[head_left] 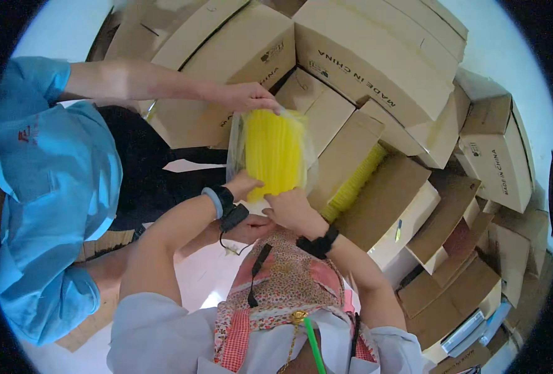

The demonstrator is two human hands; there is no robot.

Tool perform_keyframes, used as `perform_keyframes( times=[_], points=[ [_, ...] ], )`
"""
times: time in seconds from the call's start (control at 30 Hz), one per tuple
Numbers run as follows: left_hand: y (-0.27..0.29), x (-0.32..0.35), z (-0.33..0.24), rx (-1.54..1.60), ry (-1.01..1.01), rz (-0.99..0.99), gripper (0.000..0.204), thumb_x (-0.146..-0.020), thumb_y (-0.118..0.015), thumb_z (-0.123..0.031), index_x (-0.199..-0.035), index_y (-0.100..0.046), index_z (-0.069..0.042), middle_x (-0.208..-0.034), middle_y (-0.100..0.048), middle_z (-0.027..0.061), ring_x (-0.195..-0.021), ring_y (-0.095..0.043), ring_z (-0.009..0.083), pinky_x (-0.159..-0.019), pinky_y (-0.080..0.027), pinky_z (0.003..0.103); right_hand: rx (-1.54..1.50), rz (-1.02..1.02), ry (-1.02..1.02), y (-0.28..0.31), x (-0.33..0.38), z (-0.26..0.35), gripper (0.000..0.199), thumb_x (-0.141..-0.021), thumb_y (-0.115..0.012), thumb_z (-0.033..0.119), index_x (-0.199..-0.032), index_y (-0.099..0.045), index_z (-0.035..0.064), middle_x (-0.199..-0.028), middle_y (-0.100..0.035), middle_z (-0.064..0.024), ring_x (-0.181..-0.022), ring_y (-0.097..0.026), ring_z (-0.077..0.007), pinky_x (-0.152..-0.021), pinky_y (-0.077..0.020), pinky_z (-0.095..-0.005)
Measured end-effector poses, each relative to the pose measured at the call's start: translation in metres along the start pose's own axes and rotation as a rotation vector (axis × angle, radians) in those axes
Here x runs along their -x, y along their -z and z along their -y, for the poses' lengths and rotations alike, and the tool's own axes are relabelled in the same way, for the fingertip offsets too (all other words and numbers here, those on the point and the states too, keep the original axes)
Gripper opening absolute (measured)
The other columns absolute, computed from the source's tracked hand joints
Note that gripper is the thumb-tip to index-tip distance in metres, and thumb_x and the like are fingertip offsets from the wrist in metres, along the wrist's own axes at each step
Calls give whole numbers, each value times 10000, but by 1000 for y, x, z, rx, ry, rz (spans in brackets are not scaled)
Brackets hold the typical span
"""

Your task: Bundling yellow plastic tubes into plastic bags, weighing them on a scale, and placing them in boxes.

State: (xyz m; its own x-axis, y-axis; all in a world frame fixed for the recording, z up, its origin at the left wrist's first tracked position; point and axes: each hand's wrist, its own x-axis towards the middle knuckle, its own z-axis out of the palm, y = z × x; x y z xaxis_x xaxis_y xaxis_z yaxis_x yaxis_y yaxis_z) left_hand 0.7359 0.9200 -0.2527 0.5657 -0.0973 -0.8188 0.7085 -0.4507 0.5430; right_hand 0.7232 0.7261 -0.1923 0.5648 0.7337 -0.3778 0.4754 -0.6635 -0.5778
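Pinched by the left hand [244, 187] at seven o'clock and right hand [294, 209] at six, the bagged yellow bundle [276, 149] seems light, slippery, best held by its edges.

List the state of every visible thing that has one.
Bag: around bundle; sealed or not, unclear
Bundle: inside bag, blurred
Left hand: grip on bag's lower left
Right hand: grip on bag's lower right
Co-worker's upper hand: at bag's top
Box: open, yellow row inside
Apron: worn
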Motion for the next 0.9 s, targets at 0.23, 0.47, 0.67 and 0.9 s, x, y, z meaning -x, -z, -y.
perform_keyframes(
  times=[0.23,0.47,0.67,0.9],
  points=[
    [6,-3,-20,-631,118,-204,442,-763,-594,-176,-1176,-527,-35,-1175,-549,177,-1054,-529,316,-886,-426,404,-509,-765,30,-16,63,-21,243,-798,-578,253,-974,-623,91,-759,-624,-153,-728,-622,-315,-630,-490,-384],
    [-40,79,-146,-771,-733,-375,368,-809,-567,-105,-1159,-515,-4,-1068,-592,166,-1005,-565,296,-878,-436,363,-277,-176,-545,-146,145,-160,242,-746,-610,241,-892,-614,48,-862,-625,-176,-817,-600,-343,-682,-479,-445],
    [-221,68,-136,68,-367,178,288,-834,-567,-93,-1112,-543,-21,-995,-603,90,-870,-583,182,-781,-464,286,-275,38,-682,-192,134,-251,266,-753,-573,215,-918,-616,11,-912,-620,-215,-875,-602,-351,-737,-490,-438],
    [-334,-166,90,525,183,-121,362,-861,-563,-177,-1183,-493,-28,-1085,-554,80,-842,-547,120,-701,-472,260,-284,-190,-650,-229,42,-365,416,-708,-675,236,-1052,-574,24,-1032,-604,-198,-957,-590,-337,-786,-500,-419]
  ],
)
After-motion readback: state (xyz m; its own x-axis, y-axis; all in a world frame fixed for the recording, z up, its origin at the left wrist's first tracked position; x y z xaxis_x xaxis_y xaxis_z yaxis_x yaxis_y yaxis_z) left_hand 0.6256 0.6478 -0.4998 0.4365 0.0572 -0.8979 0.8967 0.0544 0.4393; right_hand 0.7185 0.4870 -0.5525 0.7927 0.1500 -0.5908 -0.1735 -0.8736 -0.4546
